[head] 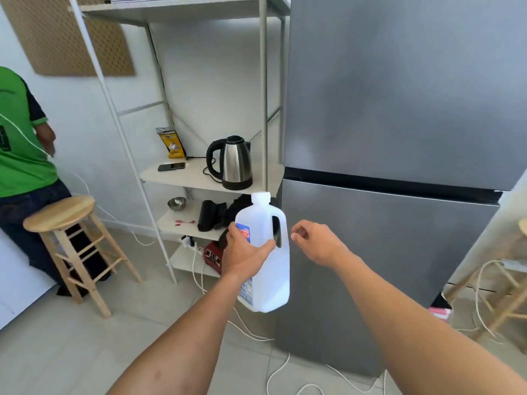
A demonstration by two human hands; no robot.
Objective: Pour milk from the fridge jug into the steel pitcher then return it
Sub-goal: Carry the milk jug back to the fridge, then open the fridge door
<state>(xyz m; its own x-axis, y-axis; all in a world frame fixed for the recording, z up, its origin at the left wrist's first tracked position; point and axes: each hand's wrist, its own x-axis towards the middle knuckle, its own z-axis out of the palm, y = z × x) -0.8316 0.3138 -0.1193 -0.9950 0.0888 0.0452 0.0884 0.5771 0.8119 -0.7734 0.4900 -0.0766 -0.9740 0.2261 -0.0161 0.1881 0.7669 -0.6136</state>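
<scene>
I hold a white plastic milk jug [266, 269] with a blue label and a white cap upright in front of the grey fridge [399, 138]. My left hand [242, 253] is wrapped around the jug's body, just below its handle. Right of the jug, my right hand [316, 242] hovers free with its fingers loosely curled and nothing in them. Both fridge doors are closed. No steel pitcher is in view.
A white metal shelf unit [205, 178] left of the fridge carries a steel kettle [232, 163], a phone [171, 166], a small steel bowl [176, 203] and dark bags. A wooden stool [67, 223] and a person in a green shirt [20, 138] are at left. White cables cross the floor.
</scene>
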